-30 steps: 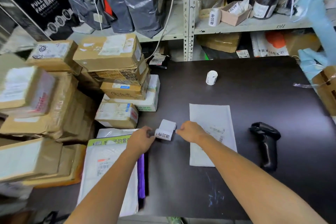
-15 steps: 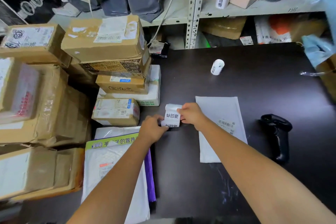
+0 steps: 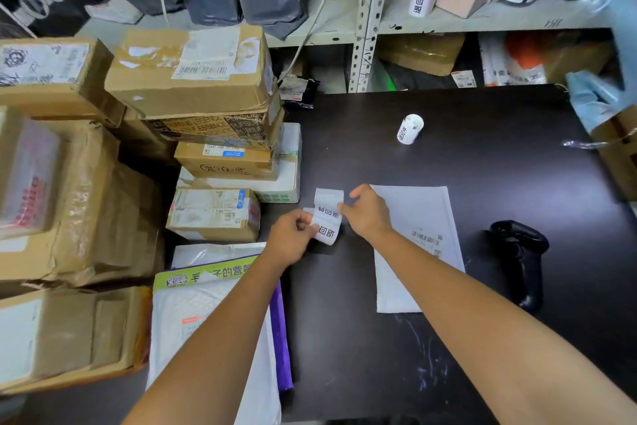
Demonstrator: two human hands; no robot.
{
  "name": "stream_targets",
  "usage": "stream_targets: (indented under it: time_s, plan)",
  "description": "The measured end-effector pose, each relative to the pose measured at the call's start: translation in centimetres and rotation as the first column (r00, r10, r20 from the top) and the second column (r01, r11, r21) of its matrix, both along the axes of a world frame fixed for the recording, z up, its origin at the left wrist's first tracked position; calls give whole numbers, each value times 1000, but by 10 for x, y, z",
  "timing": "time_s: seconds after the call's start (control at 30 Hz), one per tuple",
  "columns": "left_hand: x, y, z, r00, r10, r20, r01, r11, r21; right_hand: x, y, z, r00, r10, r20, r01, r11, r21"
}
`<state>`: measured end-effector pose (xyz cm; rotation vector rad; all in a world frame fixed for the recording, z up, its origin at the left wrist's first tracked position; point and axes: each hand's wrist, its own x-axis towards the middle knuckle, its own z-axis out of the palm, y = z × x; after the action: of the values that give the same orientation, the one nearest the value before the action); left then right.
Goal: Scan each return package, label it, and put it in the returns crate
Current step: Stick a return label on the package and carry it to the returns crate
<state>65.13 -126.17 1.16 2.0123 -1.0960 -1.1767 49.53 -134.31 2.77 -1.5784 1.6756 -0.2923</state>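
Observation:
A white strip of printed labels (image 3: 326,217) is held above the dark table (image 3: 482,166) between both hands. My left hand (image 3: 291,240) pinches its lower end and my right hand (image 3: 367,212) pinches its upper edge. Just right of the hands lies a flat white mailer (image 3: 417,217) with a barcode label facing up. A black handheld scanner (image 3: 520,259) lies on the table to the right of the mailer. No crate shows in view.
Several cardboard parcels (image 3: 193,80) are stacked at the left, with poly mailers (image 3: 213,304) at the near left edge. A small label roll (image 3: 409,130) stands at the table's far middle. Metal shelving (image 3: 482,14) with bags and boxes runs behind.
The label strip has been pulled out longer and lifted between the hands; the right hand has moved up to its top edge. The view has shifted slightly closer.

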Motion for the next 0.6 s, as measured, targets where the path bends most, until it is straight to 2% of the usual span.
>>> stream_targets:
  time_s: [0.1, 0.17, 0.23, 0.43, 0.6]
  plan:
    - [3, 0, 3, 999, 32, -24, -32, 999, -3, 4, 3, 9, 973, 222, -63, -230, 957, -179]
    - [4, -1, 5, 999, 31, -25, -31, 1000, -5, 11, 6, 15, 913, 401, -71, -407, 895, -184]
    - [4, -2, 6, 999, 18, -32, -19, 1000, -11, 17, 8, 16, 862, 498, -92, -506, 850, -149]
    - [6, 3, 8, 998, -5, -59, 2, 998, -56, 16, 6, 19, 860, 510, -6, -510, 860, -26]
    - [7, 8, 7, 997, -28, -72, 25, 999, -40, 16, 6, 17, 869, 494, 11, -494, 869, 3]
